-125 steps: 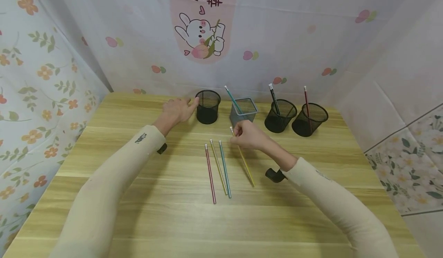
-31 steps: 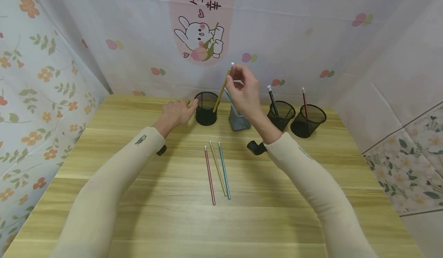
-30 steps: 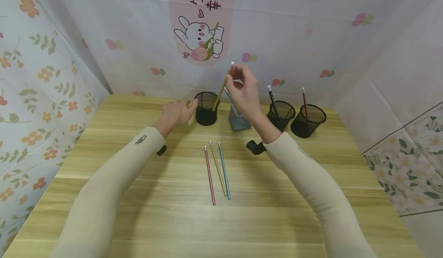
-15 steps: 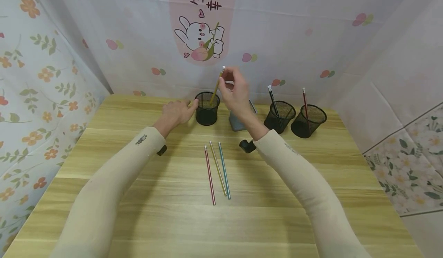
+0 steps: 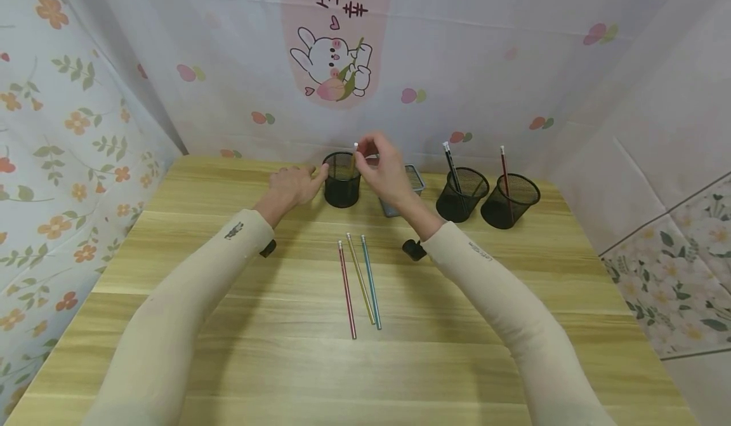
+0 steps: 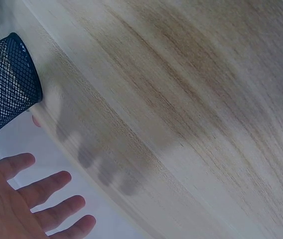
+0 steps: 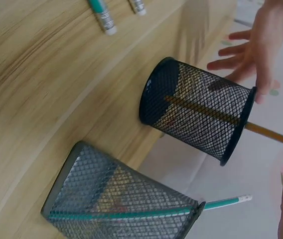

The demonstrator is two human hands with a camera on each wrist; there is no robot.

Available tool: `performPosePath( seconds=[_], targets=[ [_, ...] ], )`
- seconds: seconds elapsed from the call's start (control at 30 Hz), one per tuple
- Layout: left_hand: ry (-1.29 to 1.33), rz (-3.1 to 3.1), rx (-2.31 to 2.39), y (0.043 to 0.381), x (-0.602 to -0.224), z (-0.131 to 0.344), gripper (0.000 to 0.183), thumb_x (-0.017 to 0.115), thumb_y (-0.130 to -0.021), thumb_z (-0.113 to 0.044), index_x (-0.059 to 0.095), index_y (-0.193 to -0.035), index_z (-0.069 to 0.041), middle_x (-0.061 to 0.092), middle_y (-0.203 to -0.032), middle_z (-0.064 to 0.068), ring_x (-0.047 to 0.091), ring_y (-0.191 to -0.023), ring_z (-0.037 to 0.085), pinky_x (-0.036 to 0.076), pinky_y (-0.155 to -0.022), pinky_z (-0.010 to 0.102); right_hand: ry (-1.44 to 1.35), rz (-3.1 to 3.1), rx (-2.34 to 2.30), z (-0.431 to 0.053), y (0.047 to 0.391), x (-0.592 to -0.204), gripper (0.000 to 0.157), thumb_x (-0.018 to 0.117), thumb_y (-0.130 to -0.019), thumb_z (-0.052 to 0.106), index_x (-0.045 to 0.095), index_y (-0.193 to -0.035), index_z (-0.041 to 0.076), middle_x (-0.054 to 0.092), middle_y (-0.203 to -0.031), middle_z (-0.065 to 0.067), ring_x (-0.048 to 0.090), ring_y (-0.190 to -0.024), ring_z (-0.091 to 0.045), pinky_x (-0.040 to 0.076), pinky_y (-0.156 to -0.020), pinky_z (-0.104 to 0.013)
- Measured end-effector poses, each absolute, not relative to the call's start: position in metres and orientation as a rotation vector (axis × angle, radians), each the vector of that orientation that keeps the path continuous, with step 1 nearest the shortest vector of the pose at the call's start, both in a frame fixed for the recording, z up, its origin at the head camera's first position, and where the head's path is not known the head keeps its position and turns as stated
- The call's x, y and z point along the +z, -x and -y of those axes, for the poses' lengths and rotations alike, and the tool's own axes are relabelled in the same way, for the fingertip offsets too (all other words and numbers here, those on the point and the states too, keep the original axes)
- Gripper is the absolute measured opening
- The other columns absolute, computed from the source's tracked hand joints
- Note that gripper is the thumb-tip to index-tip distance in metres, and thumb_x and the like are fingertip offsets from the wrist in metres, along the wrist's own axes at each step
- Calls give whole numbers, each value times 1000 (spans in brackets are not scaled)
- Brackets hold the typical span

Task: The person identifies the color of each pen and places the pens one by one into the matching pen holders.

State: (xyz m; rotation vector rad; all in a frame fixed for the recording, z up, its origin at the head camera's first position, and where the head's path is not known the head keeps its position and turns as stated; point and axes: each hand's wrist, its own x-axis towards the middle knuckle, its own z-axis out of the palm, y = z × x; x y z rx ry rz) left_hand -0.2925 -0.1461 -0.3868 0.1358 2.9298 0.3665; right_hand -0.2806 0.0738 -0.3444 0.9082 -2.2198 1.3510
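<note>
My right hand [image 5: 384,167] pinches a yellow pencil [image 7: 270,133] near its white eraser end, above the leftmost black round mesh pencil cup [image 5: 341,193]. Through the mesh in the right wrist view, the pencil's lower part shows inside the cup, reaching near its bottom. My left hand [image 5: 294,185] is at the cup's left side, its thumb tip by the rim. Its fingers are spread and hold nothing in the left wrist view. On the table in front lie a red pencil [image 5: 347,289], another yellow pencil [image 5: 360,279] and a teal pencil [image 5: 371,283].
Right of that cup stands a grey square mesh cup [image 7: 116,191] with a teal pencil, partly behind my right hand in the head view. Farther right are two black round cups, one with a black pencil [image 5: 452,167], one with a red pencil [image 5: 505,171]. A curtain hangs behind.
My right hand picked the yellow pencil off the table, raised it over the cups, then moved left and down, lowering it into the leftmost cup. The left hand stays in place.
</note>
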Motion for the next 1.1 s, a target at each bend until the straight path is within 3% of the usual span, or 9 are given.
performPosePath(
  seconds=[0.17, 1.1],
  targets=[
    [-136, -2933, 359, 293, -388, 145, 91, -1, -98, -71, 36, -160, -15, 40, -154, 24, 40, -134, 51, 34, -102, 67, -910, 2250, 1337, -84, 275, -345, 10, 65, -96, -1, 61, -105, -1, 63, -99, -10, 64, -90, -21, 57, -78, -34],
    [-149, -2907, 347, 293, -387, 145, 87, 0, -101, -67, 32, -161, -13, 37, -156, 25, 37, -135, 52, 32, -103, 68, -858, 2558, 1302, -141, 229, -361, 7, 64, -98, 2, 61, -104, 0, 64, -93, -8, 63, -81, -18, 54, -69, -32]
  ],
)
